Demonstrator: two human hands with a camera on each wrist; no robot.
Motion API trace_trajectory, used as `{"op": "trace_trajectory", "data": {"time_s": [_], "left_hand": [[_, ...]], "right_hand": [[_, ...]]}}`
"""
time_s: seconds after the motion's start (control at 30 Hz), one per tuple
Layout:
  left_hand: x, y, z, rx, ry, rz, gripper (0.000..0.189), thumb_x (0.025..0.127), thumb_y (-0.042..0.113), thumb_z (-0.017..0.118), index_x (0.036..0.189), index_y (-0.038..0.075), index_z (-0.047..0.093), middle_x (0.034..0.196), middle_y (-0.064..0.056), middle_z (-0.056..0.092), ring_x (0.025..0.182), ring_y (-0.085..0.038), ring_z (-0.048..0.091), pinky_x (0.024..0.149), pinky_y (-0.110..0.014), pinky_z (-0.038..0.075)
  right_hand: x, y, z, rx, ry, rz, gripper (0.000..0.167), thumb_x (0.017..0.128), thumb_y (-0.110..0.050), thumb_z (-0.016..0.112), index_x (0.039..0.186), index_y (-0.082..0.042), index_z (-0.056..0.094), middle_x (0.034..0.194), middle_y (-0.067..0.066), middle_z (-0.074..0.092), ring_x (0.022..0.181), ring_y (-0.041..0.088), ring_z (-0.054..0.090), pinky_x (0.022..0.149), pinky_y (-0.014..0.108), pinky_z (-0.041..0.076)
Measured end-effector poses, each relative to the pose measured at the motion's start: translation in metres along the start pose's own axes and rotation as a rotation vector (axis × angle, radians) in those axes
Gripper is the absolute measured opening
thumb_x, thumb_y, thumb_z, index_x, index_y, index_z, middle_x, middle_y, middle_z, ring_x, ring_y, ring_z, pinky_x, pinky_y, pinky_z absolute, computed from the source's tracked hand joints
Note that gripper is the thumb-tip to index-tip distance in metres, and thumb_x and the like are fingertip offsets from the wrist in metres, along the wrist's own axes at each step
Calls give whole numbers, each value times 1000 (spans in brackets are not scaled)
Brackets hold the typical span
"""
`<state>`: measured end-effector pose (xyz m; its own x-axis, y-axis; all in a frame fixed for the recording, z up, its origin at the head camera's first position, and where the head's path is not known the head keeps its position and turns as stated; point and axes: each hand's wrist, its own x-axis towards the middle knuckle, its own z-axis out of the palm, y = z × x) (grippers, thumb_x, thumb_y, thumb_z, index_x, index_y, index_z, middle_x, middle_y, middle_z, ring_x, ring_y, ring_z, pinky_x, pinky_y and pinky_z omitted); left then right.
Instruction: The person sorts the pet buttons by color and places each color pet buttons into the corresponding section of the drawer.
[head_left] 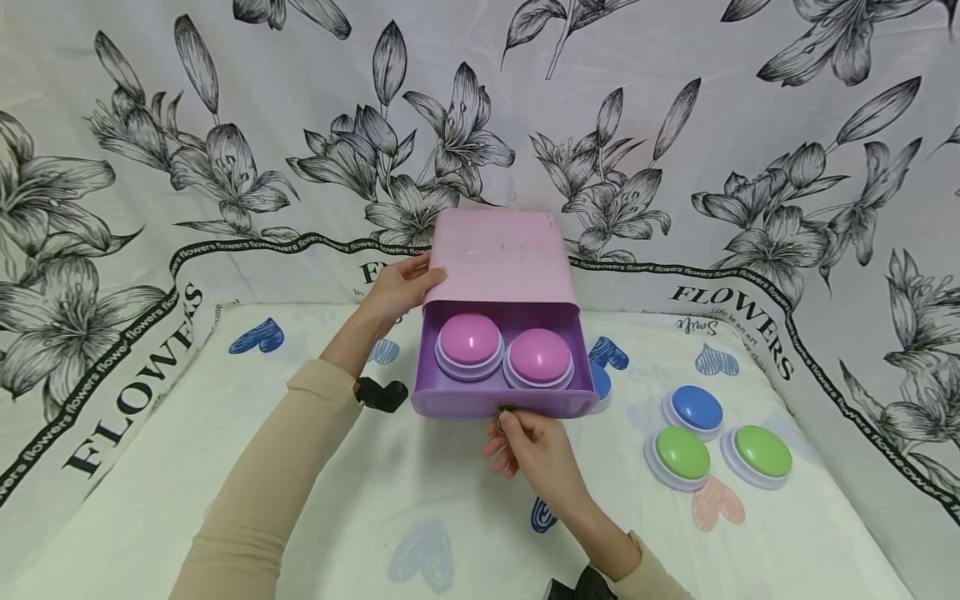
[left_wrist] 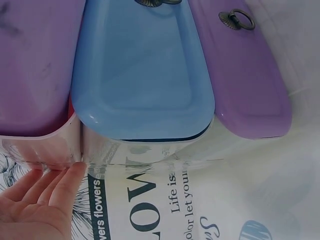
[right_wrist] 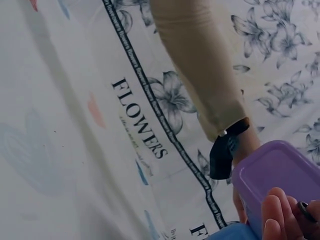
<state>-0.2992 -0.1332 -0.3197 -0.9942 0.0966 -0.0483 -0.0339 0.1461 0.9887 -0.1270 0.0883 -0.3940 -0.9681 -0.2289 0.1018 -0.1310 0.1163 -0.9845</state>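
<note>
A small drawer cabinet (head_left: 502, 254) with a pink top stands at the middle of the table. Its purple top drawer (head_left: 450, 403) is pulled out and holds two pink push buttons (head_left: 470, 340) with white bases, side by side. My left hand (head_left: 399, 292) rests on the cabinet's left side; in the left wrist view its fingers (left_wrist: 57, 187) lie straight against the side wall. My right hand (head_left: 536, 454) pinches the ring pull (right_wrist: 303, 208) at the drawer's front. Below, a blue drawer (left_wrist: 145, 75) and another purple drawer (left_wrist: 245, 80) are closed.
Two green push buttons (head_left: 682, 452) and a blue one (head_left: 697, 407) sit on the white heart-print cloth (head_left: 337, 517) at the right. Another blue button (head_left: 601, 381) shows partly behind the drawer's right side. A flower-print curtain (head_left: 300, 108) hangs behind the cabinet.
</note>
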Motion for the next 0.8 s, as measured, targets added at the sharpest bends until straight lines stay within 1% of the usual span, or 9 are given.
{"op": "trace_trajectory", "data": {"time_s": [0.17, 0.33, 0.47, 0.57, 0.67, 0.8], "left_hand": [[0, 0, 0, 12, 1, -1, 64, 87, 32, 64, 141, 12, 38, 137, -9, 48, 113, -21, 55, 93, -32, 48], [2, -1, 0, -4, -5, -3, 64, 87, 31, 64, 141, 11, 37, 137, -10, 48, 114, -22, 55, 94, -33, 48], [2, -1, 0, -9, -5, -12, 64, 87, 31, 64, 141, 11, 37, 137, -10, 47, 114, -22, 55, 94, -33, 48], [2, -1, -1, -3, -7, -12, 65, 87, 31, 64, 142, 10, 37, 138, -10, 47, 114, -22, 54, 95, -33, 48], [1, -1, -1, 2, -8, -11, 65, 87, 31, 64, 142, 10, 37, 138, -10, 47, 114, -22, 54, 95, -34, 47], [2, -1, -1, 7, -4, -12, 64, 87, 32, 64, 142, 11, 37, 138, -9, 47, 114, -21, 55, 95, -34, 48]], "right_hand": [[7, 0, -2, 2, 7, -11, 36, 96, -31, 49, 90, 0, 66, 74, 12, 68, 53, 18, 63, 48, 31, 54], [14, -2, -4, -4, 23, -9, 36, 95, -35, 49, 90, -4, 67, 74, 9, 69, 54, 22, 63, 50, 31, 55], [16, -22, -4, -14, 32, 31, 31, 97, -26, 48, 91, -2, 67, 75, 12, 68, 55, 20, 63, 51, 29, 55], [18, -37, -3, -18, 41, 57, 28, 97, -17, 47, 91, 2, 66, 75, 14, 68, 56, 22, 63, 52, 29, 55], [23, -39, -3, -15, 55, 60, 28, 97, -17, 47, 90, 2, 67, 74, 14, 68, 57, 27, 64, 53, 32, 55], [30, -41, -4, -18, 64, 50, 28, 97, -18, 47, 90, 1, 67, 75, 14, 68, 60, 32, 63, 53, 32, 55]]}}
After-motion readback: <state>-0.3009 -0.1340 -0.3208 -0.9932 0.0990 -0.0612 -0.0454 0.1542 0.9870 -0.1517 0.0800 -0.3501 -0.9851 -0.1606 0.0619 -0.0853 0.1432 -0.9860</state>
